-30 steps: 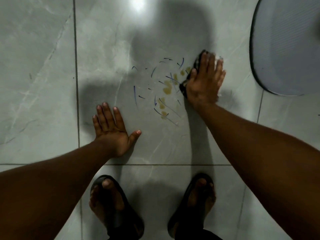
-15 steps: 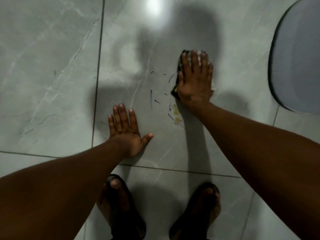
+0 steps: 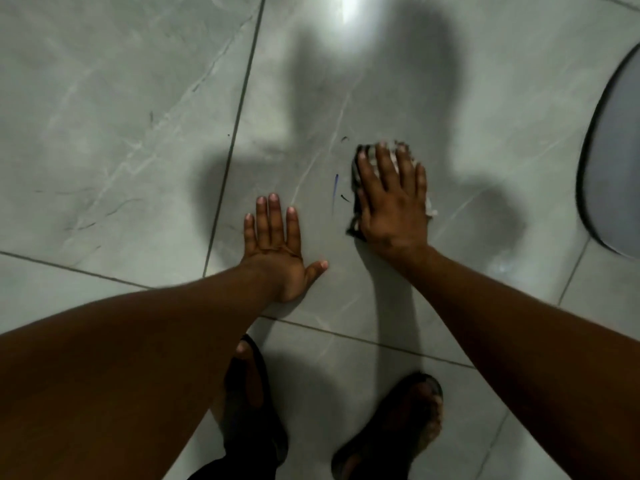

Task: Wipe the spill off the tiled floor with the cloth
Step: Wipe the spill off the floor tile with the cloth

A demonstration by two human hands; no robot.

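My right hand point(image 3: 391, 202) presses flat on a dark-and-white cloth point(image 3: 354, 174) on the grey tiled floor point(image 3: 138, 133); only the cloth's edges show around my fingers. Just left of the cloth a few marks remain: a blue streak point(image 3: 335, 187) and small dark flecks point(image 3: 345, 199). No yellow blobs are visible. My left hand point(image 3: 277, 247) lies flat on the tile with fingers spread, holding nothing, a short way left of the cloth.
A large grey rounded object with a dark rim point(image 3: 609, 161) sits at the right edge. My two feet in dark sandals point(image 3: 391, 434) stand on the tile nearest me. Grout lines point(image 3: 239, 112) cross the floor.
My right hand has swept the cloth leftward and toward me across the spill. The yellow blobs and most blue streaks are no longer visible. My left hand stayed planted.
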